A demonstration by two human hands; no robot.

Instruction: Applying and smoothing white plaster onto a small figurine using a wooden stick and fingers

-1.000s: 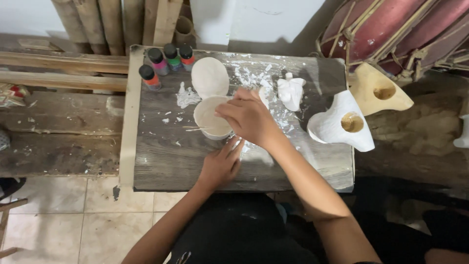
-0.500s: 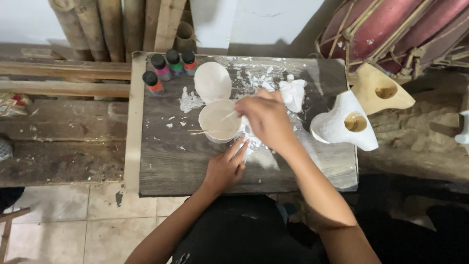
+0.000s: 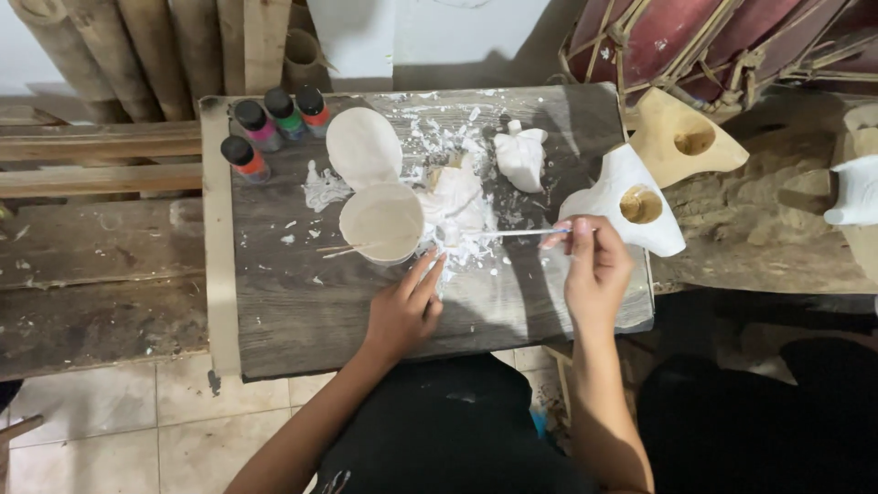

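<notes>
Dark wooden desk (image 3: 302, 311), seen from above, its top spattered with white paint, with tiled floor (image 3: 101, 430) below its near edge. Behind it, bamboo poles (image 3: 137, 46) lean against the wall; to the right lies a red drum (image 3: 695, 37) laced with cord. At the desk's right edge rest two carved wooden masks, each with a round eye hole: a white-painted mask (image 3: 608, 197) overlapping the desk top, and just beyond it an unpainted mask (image 3: 663, 146).

Left hand (image 3: 402, 311) lies flat on the desk, fingers spread and extended toward a round white cup of paint (image 3: 382, 220); its grip is open and holds nothing, the fingertips close to the cup's near rim, contact uncertain. A thin stick (image 3: 343, 247) leans at the cup's rim. Right hand (image 3: 594, 270) sits at the desk's right side, just beside the white-painted mask; its grip is closed, fingers pinched on the end of a slim paintbrush (image 3: 512, 232), which runs level to the left, its tip over a paint-caked white lump (image 3: 457, 197) beside the cup.

Smaller items: a round white lid (image 3: 363, 146) behind the cup, a small white-painted carving (image 3: 521, 155), and four capped paint bottles (image 3: 270, 123) at the far left corner.
</notes>
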